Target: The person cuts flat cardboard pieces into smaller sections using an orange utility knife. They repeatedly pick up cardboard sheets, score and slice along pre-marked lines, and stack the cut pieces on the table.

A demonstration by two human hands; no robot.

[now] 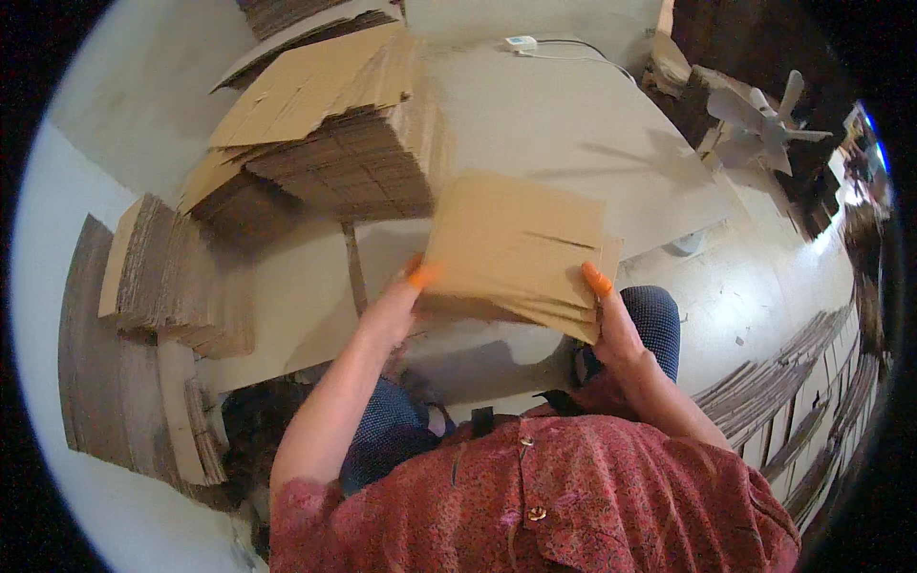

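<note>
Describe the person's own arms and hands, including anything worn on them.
The left hand has an orange cover on one of its fingers, and the right hand has a similar one. Both forearms are bare below red, speckled shirt sleeves.

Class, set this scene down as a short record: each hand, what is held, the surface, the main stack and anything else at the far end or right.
Left hand: grips the left side of the cardboard sheets
Right hand: grips their right side
Held: several tan sheets, edges unevenly aligned
Surface: pale tabletop
Main stack: large cardboard stack, beyond the sheets, leftward
Far end: small white box with cable
Upper right: white fan
</note>
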